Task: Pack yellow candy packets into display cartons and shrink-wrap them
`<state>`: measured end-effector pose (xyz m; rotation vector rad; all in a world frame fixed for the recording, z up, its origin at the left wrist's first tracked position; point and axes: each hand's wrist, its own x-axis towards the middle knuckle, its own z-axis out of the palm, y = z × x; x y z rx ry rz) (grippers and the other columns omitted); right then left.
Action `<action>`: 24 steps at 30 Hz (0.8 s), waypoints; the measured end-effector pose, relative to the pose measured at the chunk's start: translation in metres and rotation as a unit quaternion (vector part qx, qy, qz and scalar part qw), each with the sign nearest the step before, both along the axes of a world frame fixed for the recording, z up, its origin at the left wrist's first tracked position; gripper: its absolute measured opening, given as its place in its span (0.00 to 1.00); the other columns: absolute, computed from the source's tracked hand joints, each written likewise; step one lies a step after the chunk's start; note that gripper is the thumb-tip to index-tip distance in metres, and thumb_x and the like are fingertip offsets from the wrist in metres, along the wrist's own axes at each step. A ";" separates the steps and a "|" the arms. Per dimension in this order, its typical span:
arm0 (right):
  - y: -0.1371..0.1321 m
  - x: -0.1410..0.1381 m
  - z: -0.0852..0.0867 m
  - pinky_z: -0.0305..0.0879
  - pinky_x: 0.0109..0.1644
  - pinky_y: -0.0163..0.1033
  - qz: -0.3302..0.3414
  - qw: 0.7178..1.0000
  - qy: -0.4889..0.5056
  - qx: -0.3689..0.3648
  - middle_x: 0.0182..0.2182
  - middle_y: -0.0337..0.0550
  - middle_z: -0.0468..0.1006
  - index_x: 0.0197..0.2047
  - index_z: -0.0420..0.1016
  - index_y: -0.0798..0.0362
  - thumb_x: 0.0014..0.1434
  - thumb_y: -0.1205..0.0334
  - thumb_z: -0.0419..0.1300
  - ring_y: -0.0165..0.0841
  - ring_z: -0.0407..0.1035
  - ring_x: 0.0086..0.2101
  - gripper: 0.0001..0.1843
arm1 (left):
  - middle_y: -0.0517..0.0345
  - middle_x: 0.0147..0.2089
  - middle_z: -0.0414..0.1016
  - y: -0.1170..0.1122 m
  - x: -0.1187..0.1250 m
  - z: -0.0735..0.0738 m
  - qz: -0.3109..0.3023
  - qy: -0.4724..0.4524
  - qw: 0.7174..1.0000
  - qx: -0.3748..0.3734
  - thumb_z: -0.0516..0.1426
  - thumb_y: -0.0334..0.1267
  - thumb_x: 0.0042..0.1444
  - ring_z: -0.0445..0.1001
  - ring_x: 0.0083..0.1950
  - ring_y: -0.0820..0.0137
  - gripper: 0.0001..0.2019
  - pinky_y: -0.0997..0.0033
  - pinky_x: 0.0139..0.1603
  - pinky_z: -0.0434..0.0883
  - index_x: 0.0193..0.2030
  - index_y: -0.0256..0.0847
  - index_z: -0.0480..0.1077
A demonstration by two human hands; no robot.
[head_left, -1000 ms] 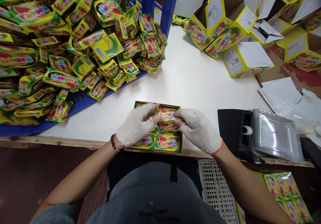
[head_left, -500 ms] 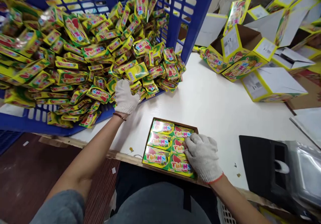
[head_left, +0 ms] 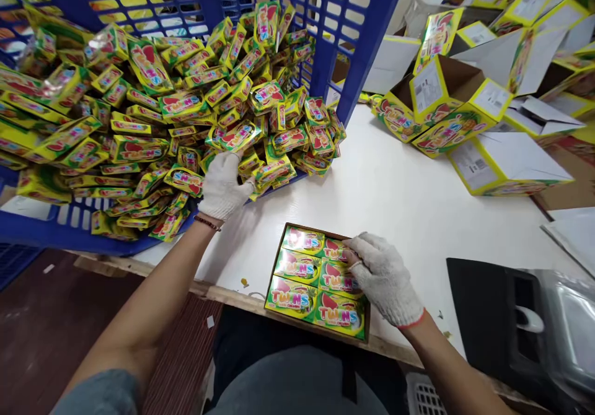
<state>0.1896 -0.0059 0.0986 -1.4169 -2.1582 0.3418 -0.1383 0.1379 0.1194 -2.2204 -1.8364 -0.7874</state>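
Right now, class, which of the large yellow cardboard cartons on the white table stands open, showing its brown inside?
The yellow cardboard carton at the far right, behind the closed white-topped carton: its flaps stand up, baring brown card.

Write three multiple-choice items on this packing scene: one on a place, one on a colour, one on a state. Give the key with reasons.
1. Where is the left hand?
A. At the edge of the pile of small packs
B. On the black device
C. In a lap

2. What colour is the crate holding the pile?
A. Red
B. Blue
C. White

3. How is the shallow tray under the right hand?
A. Bare
B. Lined with packs lying flat
C. Overturned

Key: 1 A, the gloved hand lies on packs at the crate's front edge; 2 B, its lattice walls are blue; 3 B, "TWINS" packs lie face up in rows.
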 end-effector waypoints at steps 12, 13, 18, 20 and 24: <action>0.002 -0.022 0.015 0.60 0.37 0.42 0.030 0.999 0.027 -0.007 0.30 0.45 0.76 0.35 0.78 0.54 0.66 0.67 0.54 0.37 0.68 0.33 0.12 | 0.41 0.50 0.76 0.035 0.057 -0.023 -0.154 0.171 0.973 -0.024 0.53 0.45 0.66 0.70 0.52 0.50 0.13 0.48 0.50 0.62 0.45 0.41 0.75; 0.002 -0.020 0.015 0.61 0.37 0.42 0.028 0.999 0.034 -0.014 0.31 0.45 0.76 0.36 0.78 0.54 0.66 0.66 0.53 0.37 0.69 0.33 0.12 | 0.41 0.48 0.76 0.037 0.056 -0.024 -0.166 0.162 0.972 -0.042 0.54 0.45 0.65 0.71 0.51 0.51 0.12 0.49 0.50 0.63 0.44 0.41 0.74; 0.007 -0.016 0.008 0.71 0.47 0.47 -0.029 0.985 0.163 -0.056 0.40 0.48 0.80 0.47 0.77 0.52 0.67 0.62 0.54 0.40 0.75 0.42 0.12 | 0.48 0.41 0.75 0.020 0.072 -0.015 -0.136 -0.066 0.987 -0.055 0.58 0.43 0.61 0.73 0.45 0.57 0.08 0.54 0.49 0.67 0.40 0.41 0.71; 0.012 -0.019 0.003 0.73 0.52 0.49 -0.073 0.961 0.253 -0.087 0.48 0.51 0.80 0.55 0.74 0.52 0.66 0.59 0.55 0.40 0.76 0.48 0.17 | 0.52 0.41 0.75 -0.005 0.092 -0.010 -0.153 -0.249 0.953 -0.076 0.58 0.41 0.61 0.74 0.42 0.62 0.08 0.60 0.45 0.70 0.44 0.41 0.69; 0.028 -0.021 0.004 0.74 0.56 0.49 -0.064 0.932 0.327 -0.141 0.54 0.51 0.79 0.63 0.68 0.53 0.65 0.54 0.56 0.40 0.75 0.52 0.25 | 0.57 0.39 0.77 -0.060 0.126 -0.008 -0.252 -0.389 0.857 -0.226 0.60 0.42 0.61 0.74 0.36 0.68 0.10 0.67 0.38 0.73 0.45 0.40 0.68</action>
